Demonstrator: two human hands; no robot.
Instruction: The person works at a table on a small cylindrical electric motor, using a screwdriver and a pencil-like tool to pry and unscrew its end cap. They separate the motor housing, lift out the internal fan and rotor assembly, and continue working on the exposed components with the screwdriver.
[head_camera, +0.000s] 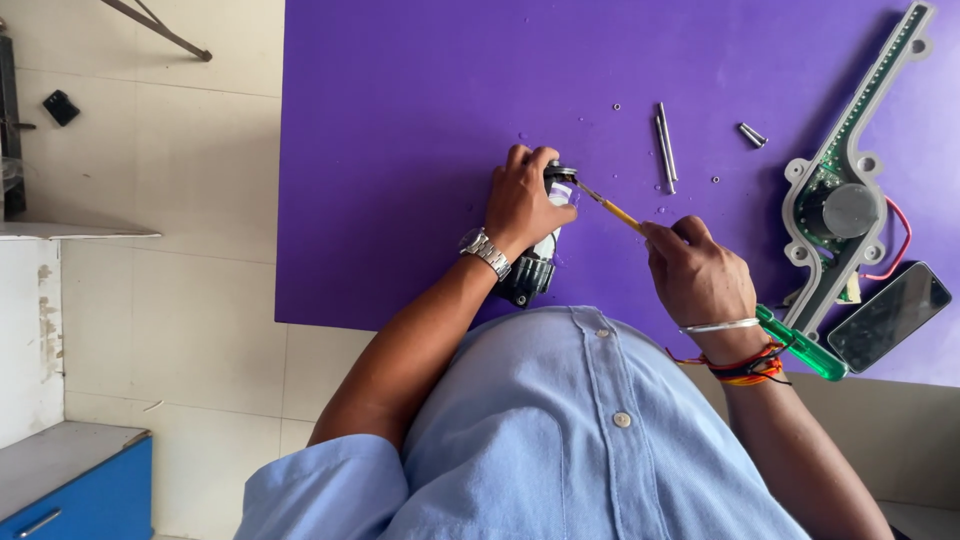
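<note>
At the centre of the frame, the left hand (522, 203) grips a small black motor (540, 262) standing on the purple surface (400, 120). The right hand (697, 275) is closed on a yellow screwdriver (612, 210), tip at the motor's top. For best results, hold the motor steady and keep the tip seated squarely.

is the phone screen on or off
Off. The phone lies flat on the purple table near the green screwdriver, its screen dark, showing only glare.

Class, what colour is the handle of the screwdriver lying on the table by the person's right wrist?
Translucent green, best seen in the head view.
</note>
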